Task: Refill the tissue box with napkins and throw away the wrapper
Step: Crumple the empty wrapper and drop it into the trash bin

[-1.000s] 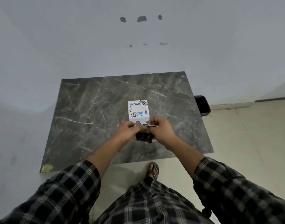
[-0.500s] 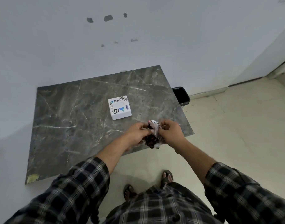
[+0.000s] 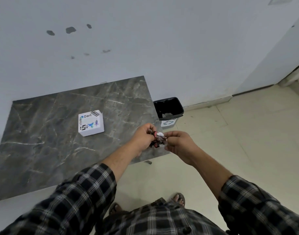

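A white tissue box [image 3: 90, 123] with stickers on its top lies on the dark marble table [image 3: 43, 141], left of my hands. Between my hands is a crumpled wrapper [image 3: 158, 139], red, black and white. My left hand [image 3: 142, 139] and my right hand [image 3: 178, 144] both grip it, above the table's front right corner. A black-lined waste bin [image 3: 169, 108] stands on the floor just past the table's right edge, beyond my hands, with some scraps inside.
A pale wall with dark marks runs behind the table. Beige floor tiles spread to the right, with a doorway at the far right. My sandalled feet [image 3: 178, 199] stand on the floor beside the table's front edge.
My hands and the wrapper have moved right, from near the tissue box to the table's right corner. The view has swung right, and the bin shows in full.
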